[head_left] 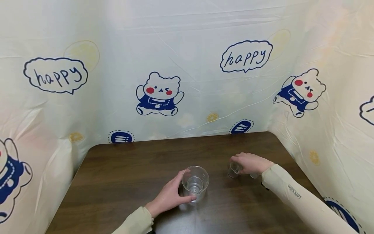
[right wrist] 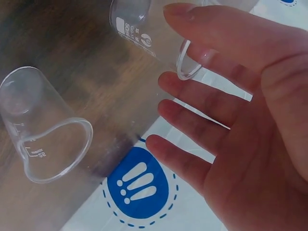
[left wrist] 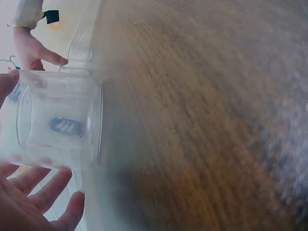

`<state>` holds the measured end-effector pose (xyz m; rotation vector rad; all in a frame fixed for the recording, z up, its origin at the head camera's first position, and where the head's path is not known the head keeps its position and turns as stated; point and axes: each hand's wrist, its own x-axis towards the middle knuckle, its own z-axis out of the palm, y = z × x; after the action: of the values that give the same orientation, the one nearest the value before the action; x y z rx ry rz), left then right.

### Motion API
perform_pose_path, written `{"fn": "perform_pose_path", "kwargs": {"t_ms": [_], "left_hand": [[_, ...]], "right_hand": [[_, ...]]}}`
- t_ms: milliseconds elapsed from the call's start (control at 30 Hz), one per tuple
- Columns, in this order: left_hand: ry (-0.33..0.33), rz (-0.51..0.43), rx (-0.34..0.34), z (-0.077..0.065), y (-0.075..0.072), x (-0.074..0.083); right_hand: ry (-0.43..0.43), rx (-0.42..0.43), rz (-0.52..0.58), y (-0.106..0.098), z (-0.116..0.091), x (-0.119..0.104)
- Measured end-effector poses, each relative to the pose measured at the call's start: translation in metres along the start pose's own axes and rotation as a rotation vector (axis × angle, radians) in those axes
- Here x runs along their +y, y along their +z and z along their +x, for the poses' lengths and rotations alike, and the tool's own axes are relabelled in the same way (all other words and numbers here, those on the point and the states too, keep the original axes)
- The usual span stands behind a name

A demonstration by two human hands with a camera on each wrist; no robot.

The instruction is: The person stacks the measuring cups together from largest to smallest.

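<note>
My left hand (head_left: 168,197) holds a large clear glass beaker (head_left: 196,185) near the middle of the table, thumb on the near side and fingers around the far side. A smaller clear outline shows inside its wall. To the right, my right hand (head_left: 252,162) pinches a small glass beaker (right wrist: 139,31) near its rim between thumb and index finger; the other fingers stretch out past it. White print marks the small beaker's side. A second small beaker (right wrist: 50,103) with a pouring lip stands beside that hand, mostly hidden behind it in the head view.
The brown wood-look table (head_left: 131,169) has rounded far corners. Around it hangs a pale curtain (head_left: 198,97) printed with bears and words, close along the back and side edges.
</note>
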<state>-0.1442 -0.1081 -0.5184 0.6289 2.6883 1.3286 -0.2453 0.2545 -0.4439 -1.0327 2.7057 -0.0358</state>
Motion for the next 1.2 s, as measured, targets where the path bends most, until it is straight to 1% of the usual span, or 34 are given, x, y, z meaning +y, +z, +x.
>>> {"fn": "perform_pose_path", "kwargs": {"t_ms": [167, 333, 533, 667, 833, 1033, 1200], "left_hand": [[0.017, -0.002, 0.009, 0.0, 0.001, -0.002], [0.021, 0.005, 0.008, 0.0, 0.0, -0.002], [0.016, -0.003, 0.006, 0.0, -0.001, -0.001], [0.015, 0.004, 0.002, -0.001, -0.001, -0.001], [0.008, 0.002, -0.002, -0.001, -0.001, -0.001], [0.01, 0.0, 0.0, -0.001, -0.001, -0.002], [0.006, -0.001, -0.004, -0.001, -0.001, -0.002]], "right_hand": [[-0.007, 0.011, -0.023, -0.002, 0.0, -0.002], [-0.006, 0.019, -0.047, -0.012, -0.002, -0.006], [0.019, -0.006, -0.041, -0.024, -0.006, -0.013], [0.021, -0.015, -0.046, -0.031, -0.008, -0.02], [-0.012, -0.011, -0.061, -0.04, -0.009, -0.029], [-0.027, -0.019, -0.033, -0.051, -0.011, -0.038], [-0.083, 0.013, -0.026, -0.061, -0.014, -0.048]]}}
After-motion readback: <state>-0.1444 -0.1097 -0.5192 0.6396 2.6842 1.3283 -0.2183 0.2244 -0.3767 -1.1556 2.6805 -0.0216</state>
